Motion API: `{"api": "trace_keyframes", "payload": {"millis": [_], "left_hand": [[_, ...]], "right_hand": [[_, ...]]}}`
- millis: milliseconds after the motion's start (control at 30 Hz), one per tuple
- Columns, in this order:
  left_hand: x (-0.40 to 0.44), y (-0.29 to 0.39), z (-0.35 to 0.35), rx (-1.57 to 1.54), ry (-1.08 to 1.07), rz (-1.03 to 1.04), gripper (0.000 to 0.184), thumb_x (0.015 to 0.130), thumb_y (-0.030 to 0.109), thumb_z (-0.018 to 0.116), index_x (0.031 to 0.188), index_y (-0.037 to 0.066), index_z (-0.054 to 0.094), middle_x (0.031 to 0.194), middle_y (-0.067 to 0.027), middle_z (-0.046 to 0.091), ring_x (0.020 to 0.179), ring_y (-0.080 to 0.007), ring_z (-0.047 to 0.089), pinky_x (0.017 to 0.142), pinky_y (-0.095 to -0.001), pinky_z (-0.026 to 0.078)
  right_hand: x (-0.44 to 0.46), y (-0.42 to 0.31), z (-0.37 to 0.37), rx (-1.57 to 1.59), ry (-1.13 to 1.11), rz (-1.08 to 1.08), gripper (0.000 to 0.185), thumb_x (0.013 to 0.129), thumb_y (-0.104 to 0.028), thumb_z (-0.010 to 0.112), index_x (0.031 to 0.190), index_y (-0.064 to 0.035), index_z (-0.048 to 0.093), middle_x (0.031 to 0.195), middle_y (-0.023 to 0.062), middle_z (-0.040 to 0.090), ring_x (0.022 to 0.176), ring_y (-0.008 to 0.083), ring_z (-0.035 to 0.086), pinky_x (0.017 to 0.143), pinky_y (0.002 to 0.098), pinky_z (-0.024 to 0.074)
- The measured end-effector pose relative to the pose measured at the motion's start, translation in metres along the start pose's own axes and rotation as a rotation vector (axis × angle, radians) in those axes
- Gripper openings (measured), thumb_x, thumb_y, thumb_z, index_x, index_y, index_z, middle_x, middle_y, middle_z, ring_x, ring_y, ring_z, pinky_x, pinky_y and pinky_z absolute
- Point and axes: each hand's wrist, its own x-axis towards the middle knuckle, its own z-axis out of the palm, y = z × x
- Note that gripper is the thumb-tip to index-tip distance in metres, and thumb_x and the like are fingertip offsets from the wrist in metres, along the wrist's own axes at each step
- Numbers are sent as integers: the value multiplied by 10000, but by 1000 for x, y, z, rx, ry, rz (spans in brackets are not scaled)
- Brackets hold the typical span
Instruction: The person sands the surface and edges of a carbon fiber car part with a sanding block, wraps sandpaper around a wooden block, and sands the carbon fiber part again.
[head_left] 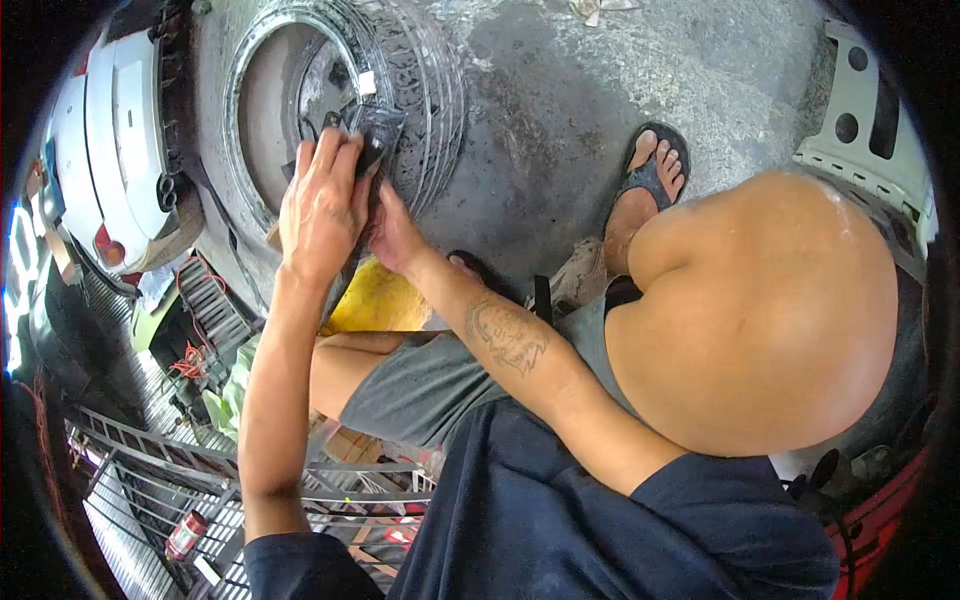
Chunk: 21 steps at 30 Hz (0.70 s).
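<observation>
A dark object is between my two hands, over the edge of a large coil of grey cable or wire lying on the floor. My left hand is closed on it from above, fingers curled. Lower and to the right, my right hand is closed against its underside, its fingers partly hidden. What the dark object is cannot be made out. Beside it, a small white tag or connector shows on the coil.
Below my hands is a yellow item. A white car part stands at the left, a metal rack at the lower left. At the upper right is a pale panel with holes. My sandalled foot rests on the concrete.
</observation>
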Motion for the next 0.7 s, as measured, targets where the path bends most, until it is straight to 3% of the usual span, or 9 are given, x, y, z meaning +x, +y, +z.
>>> {"api": "trace_keyframes", "payload": {"millis": [167,267,367,433,567,700], "left_hand": [[-21,10,-1,3,-5,-76,467,861,16,734,1318,-42,660,1245,-171,617,1105,-403,594,953,-475,540],[4,7,8,-3,32,-64,494,852,15,735,1338,-36,659,1232,-171,619,1084,-408,596,948,-479,545],[-4,12,13,-8,104,-68,490,853,24,734,1334,-33,664,1217,-173,617,1074,-408,598,942,-481,550],[-25,14,8,11,15,-155,440,870,32,727,1300,-39,667,1218,-180,616,1089,-405,598,957,-474,544],[11,8,14,26,166,-34,446,865,16,714,1302,-57,671,1188,-194,616,1055,-417,591,930,-486,548],[-12,16,10,-24,96,-109,443,873,34,730,1303,-54,672,1172,-206,616,1054,-424,593,930,-483,543]], "right_hand": [[9,6,-16,-83,-66,-5,580,1153,-601,369,1508,-204,599,1374,-15,718,1241,166,686,1054,368,537],[3,1,-1,-9,73,29,534,1147,-607,393,1425,-237,658,1267,-42,747,1099,127,714,935,330,563],[2,-4,8,36,78,-1,540,1140,-625,402,1410,-239,666,1252,-44,753,1103,123,716,936,321,566],[4,-7,3,-10,67,23,554,1140,-628,400,1435,-236,657,1286,-39,749,1130,129,713,960,328,564],[-1,0,7,-13,64,13,593,1142,-624,393,1507,-219,626,1386,-18,731,1210,150,704,1021,346,559],[9,8,-12,44,62,-25,602,1144,-626,381,1511,-214,620,1429,0,707,1297,190,659,1094,381,519]]}}
